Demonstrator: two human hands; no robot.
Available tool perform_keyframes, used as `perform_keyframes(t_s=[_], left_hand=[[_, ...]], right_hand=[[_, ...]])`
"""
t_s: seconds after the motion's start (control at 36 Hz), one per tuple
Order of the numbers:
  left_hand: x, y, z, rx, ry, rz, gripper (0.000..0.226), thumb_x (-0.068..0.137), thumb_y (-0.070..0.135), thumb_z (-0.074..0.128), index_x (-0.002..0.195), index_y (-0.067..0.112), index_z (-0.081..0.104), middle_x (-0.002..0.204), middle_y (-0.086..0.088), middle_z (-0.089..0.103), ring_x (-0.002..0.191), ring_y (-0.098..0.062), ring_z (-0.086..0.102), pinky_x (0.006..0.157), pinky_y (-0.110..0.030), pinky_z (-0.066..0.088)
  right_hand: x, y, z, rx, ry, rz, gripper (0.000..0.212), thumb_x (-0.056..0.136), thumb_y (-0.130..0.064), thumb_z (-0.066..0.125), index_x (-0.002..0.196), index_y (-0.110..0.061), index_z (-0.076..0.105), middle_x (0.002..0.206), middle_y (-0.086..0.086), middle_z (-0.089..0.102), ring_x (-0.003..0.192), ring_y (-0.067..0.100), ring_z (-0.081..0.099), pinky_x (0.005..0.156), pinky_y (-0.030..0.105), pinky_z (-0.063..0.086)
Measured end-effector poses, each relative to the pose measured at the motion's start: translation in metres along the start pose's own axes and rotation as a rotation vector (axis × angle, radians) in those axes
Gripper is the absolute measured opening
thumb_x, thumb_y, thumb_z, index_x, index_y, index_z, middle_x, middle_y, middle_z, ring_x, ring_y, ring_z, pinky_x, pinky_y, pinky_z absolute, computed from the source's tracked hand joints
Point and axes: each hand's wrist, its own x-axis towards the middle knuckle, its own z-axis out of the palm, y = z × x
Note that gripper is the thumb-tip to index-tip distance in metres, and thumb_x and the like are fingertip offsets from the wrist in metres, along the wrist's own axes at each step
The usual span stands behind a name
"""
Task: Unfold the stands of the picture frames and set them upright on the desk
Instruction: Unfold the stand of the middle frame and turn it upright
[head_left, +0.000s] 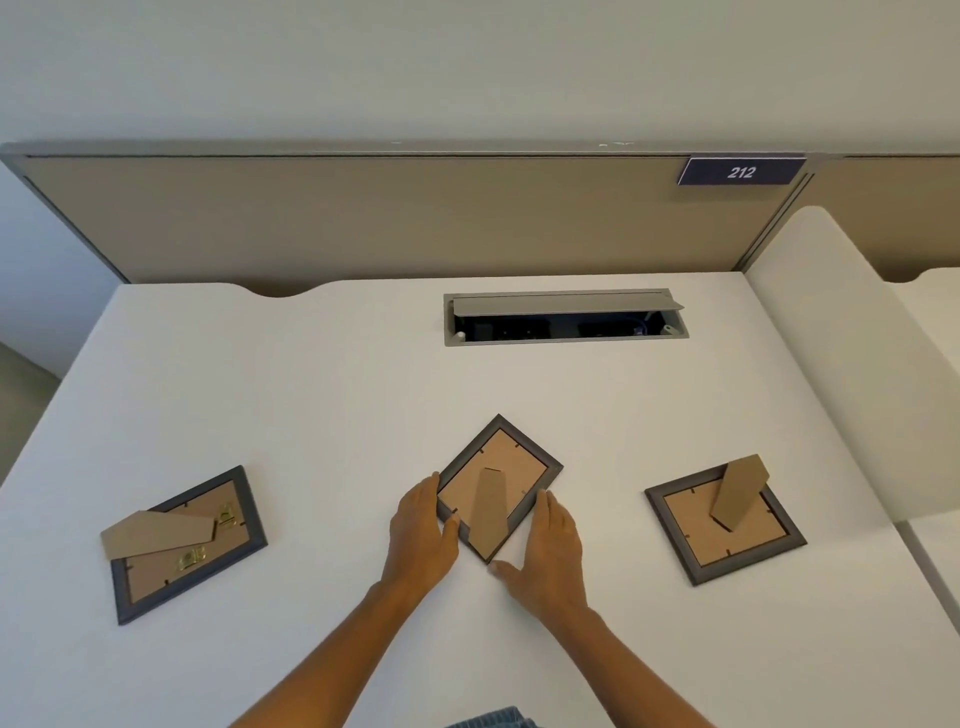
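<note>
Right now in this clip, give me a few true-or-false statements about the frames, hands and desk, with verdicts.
1. Three picture frames lie back-up on the desk. True.
2. Both hands touch the left frame. False: the left hand and right hand flank the middle frame.
3. The right frame stands upright. False: it lies flat, stand raised.
4. The cable hatch is open. True.

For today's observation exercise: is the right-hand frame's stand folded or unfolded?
Unfolded: the right frame lies back-up on the desk and its stand tilts up.
</note>
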Motion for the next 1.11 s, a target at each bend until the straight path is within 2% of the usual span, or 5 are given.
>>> perform_keyframes(t_s=[0.5,0.78,0.92,1.03,1.11], left_hand=[[-0.015,0.016,0.005,-0.187,-0.120,-0.191,0.083,0.087,-0.015,0.066,0.158,0.016,0.034,0.141,-0.009,0.047,0.133,-0.027,0.049,0.108,-0.040,0.053],[-0.027,0.017,0.016,-0.372,-0.203,-0.355,0.093,0.081,-0.007,0.075,0.159,0.019,0.031,0.139,-0.002,0.050,0.114,-0.015,0.053,0.056,-0.007,0.046],[-0.034,0.023,0.019,-0.446,-0.205,-0.412,0.062,0.079,-0.009,0.072,0.133,0.019,0.061,0.130,-0.008,0.059,0.100,-0.013,0.063,0.057,-0.011,0.050],[-0.038,0.022,0.019,-0.490,-0.197,-0.443,0.069,0.079,-0.010,0.072,0.142,0.014,0.055,0.108,0.008,0.059,0.088,-0.006,0.057,0.051,-0.008,0.047],[-0.041,0.024,0.017,-0.510,-0.207,-0.468,0.075,0.080,-0.006,0.074,0.147,0.014,0.049,0.120,0.004,0.059,0.102,-0.013,0.057,0.070,-0.018,0.054]], right_hand=[[-0.016,0.003,0.001,0.297,0.068,0.066,0.111,0.084,-0.026,0.094,0.172,-0.019,0.026,0.166,0.004,0.044,0.152,0.027,0.038,0.127,0.045,0.032],[-0.018,0.004,-0.012,0.414,0.011,0.112,0.112,0.085,-0.023,0.094,0.172,-0.020,0.023,0.167,0.007,0.041,0.154,0.028,0.036,0.128,0.050,0.038],[-0.017,-0.004,-0.022,0.470,-0.008,0.145,0.116,0.081,-0.032,0.097,0.171,-0.019,0.026,0.166,0.007,0.042,0.155,0.027,0.034,0.126,0.047,0.040],[-0.020,-0.010,-0.027,0.459,-0.004,0.144,0.117,0.078,-0.048,0.097,0.170,-0.021,0.028,0.166,0.003,0.043,0.156,0.026,0.033,0.126,0.050,0.040],[-0.023,-0.013,-0.029,0.465,0.000,0.140,0.119,0.077,-0.058,0.094,0.169,-0.023,0.029,0.167,0.000,0.043,0.156,0.025,0.033,0.126,0.051,0.041]])
